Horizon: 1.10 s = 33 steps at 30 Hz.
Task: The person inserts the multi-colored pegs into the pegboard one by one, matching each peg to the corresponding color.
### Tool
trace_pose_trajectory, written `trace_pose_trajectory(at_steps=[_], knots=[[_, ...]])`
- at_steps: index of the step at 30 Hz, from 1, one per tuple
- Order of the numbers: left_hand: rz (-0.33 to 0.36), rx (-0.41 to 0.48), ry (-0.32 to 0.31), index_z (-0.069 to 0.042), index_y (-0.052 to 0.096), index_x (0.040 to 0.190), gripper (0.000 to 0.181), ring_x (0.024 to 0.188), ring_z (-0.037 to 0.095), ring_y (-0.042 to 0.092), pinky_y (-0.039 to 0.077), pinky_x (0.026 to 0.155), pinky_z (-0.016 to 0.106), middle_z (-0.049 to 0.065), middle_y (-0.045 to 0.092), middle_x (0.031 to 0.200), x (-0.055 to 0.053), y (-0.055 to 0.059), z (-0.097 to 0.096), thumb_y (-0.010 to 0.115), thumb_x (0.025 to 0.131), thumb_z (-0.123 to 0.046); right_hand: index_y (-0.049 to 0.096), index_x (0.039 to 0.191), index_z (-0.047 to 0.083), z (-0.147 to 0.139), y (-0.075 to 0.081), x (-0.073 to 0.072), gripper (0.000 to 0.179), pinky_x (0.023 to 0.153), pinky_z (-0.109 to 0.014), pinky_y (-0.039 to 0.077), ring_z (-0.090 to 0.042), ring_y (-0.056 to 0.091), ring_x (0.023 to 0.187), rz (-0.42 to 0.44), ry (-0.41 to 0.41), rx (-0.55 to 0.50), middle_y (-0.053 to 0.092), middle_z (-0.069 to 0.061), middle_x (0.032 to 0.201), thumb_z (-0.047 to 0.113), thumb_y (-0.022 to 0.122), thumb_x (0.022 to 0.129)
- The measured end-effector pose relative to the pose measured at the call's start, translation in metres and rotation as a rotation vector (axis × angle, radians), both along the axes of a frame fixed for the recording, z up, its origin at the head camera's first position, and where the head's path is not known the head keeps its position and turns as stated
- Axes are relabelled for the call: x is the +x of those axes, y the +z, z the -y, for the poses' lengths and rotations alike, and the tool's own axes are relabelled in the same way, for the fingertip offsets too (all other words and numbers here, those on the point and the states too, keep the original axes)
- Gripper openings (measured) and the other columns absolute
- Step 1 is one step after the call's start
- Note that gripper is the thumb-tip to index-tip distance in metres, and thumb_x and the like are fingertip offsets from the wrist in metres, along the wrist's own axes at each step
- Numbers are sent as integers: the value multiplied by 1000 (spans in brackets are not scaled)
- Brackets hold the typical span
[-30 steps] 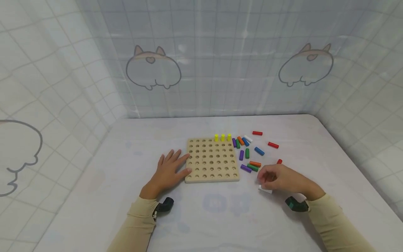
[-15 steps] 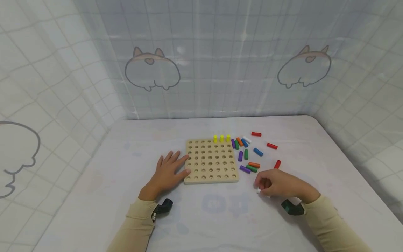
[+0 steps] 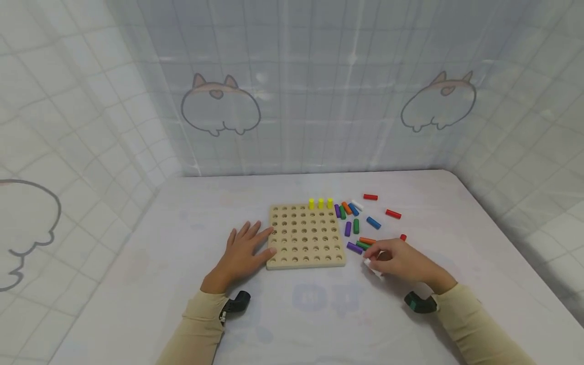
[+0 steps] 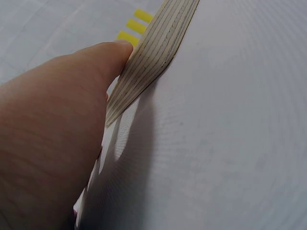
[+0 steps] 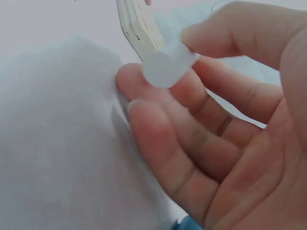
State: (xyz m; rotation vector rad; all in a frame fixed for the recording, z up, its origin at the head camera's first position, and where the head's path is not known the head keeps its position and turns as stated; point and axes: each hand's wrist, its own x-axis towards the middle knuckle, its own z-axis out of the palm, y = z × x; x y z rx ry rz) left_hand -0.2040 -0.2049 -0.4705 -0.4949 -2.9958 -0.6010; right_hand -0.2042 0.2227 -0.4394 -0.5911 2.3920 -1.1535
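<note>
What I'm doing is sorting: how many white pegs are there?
2: one white peg in the right hand, another beside a blue peg; the hand may hide others.

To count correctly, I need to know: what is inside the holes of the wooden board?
Three yellow pegs stand in the far row of the wooden board, lower ends hidden. Other visible holes show no peg. The left hand seems to cover at least one hole.

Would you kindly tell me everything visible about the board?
The board looks like pale wood, roughly square, its edge striped in the left wrist view. It lies flat on the table, with rows of round holes on top. Three yellow pegs stand at the right end of its far row. The left hand touches its left edge with thumb and index finger.
</note>
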Motion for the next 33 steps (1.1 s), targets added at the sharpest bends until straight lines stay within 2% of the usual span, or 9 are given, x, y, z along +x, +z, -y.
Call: trace_pose_trajectory(at_steps=[3, 6, 12, 15, 20, 23, 26, 30, 33], knots=[[3, -3, 1, -25, 44, 154, 68, 150, 42, 13, 2, 115, 67, 14, 29, 162, 1, 1, 0, 52, 97, -60, 71, 113, 14, 1, -2, -1, 26, 66, -32, 53, -24, 66, 74, 16, -39, -20, 66, -5, 94, 32, 72, 94], [-3, -6, -1, -25, 44, 154, 67, 150, 42, 14, 2, 115, 66, 14, 29, 162, 0, 2, 0, 53, 97, -60, 71, 113, 13, 3, -3, -2, 27, 70, -35, 52, -25, 66, 72, 14, -75, -45, 64, -7, 99, 32, 72, 94], [-13, -9, -10, -25, 44, 154, 67, 150, 41, 14, 3, 115, 67, 14, 29, 162, -1, 5, 1, 52, 97, -60, 72, 114, 14, 4, -5, -7, 28, 78, -35, 55, -22, 67, 83, 2, -150, -66, 65, -6, 108, 32, 73, 93], [-12, -5, -9, -25, 44, 154, 66, 150, 41, 14, 3, 116, 66, 14, 29, 162, -1, 6, 1, 52, 97, -59, 73, 116, 12, 3, -4, -9, 30, 77, -34, 56, -22, 68, 86, -11, -144, -87, 68, -7, 115, 32, 72, 94], [0, -2, -5, -25, 44, 154, 67, 151, 41, 13, 2, 116, 66, 14, 29, 162, 0, 3, 0, 52, 97, -60, 70, 122, 10, 1, -3, -13, 33, 81, -31, 56, -24, 71, 86, -32, -134, -172, 69, -10, 116, 30, 69, 97], [3, 2, 2, -26, 45, 153, 67, 151, 40, 13, 1, 116, 66, 13, 29, 162, 0, 2, 0, 52, 97, -61, 67, 123, 7, 3, -2, -19, 30, 84, -32, 56, -27, 71, 87, -24, -169, -250, 68, -12, 111, 24, 67, 98], [-1, 3, 2, -25, 45, 153, 67, 150, 41, 14, 2, 115, 67, 14, 29, 162, 0, -1, 0, 52, 97, -61, 64, 124, 5, 7, -1, -27, 31, 85, -37, 57, -31, 69, 90, -20, -207, -284, 67, -13, 113, 22, 65, 98], [1, 3, -2, -26, 44, 154, 67, 151, 40, 14, 1, 115, 66, 13, 28, 162, 0, -3, 1, 50, 97, -62, 63, 128, 9, 14, 0, -38, 40, 86, -38, 55, -26, 67, 95, -26, -291, -248, 67, -9, 114, 36, 65, 98], [0, 6, -3, -27, 44, 154, 67, 151, 40, 14, 1, 116, 66, 13, 28, 162, 0, -3, 2, 50, 97, -62, 62, 129, 10, 20, -2, -46, 45, 89, -37, 55, -24, 69, 99, 8, -354, -303, 65, -9, 119, 41, 65, 97]])
